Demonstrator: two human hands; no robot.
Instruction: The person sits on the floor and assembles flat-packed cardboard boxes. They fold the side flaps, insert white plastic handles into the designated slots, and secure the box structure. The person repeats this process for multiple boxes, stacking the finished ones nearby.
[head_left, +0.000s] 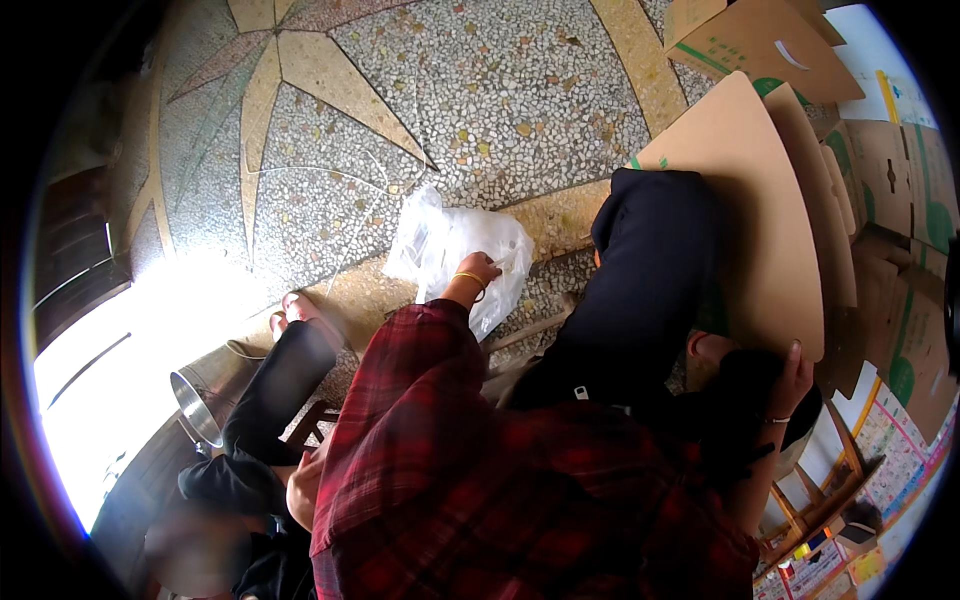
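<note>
My left hand (478,270), with a gold bangle on the wrist and a red plaid sleeve behind it, grips a crumpled clear plastic bag (440,240) that lies on the terrazzo floor (480,90). My right hand (795,378), wearing a thin bracelet, holds the lower edge of a large brown cardboard sheet (745,190). The sheet leans over my dark-trousered leg (645,280). What is inside the bag cannot be made out.
More flat cardboard sheets and boxes (880,190) are stacked at the right. Another person in dark clothes (270,400) sits at the lower left, a bare foot (292,312) on the floor. A metal pot (200,400) stands beside them. Wooden furniture (820,490) is at the lower right.
</note>
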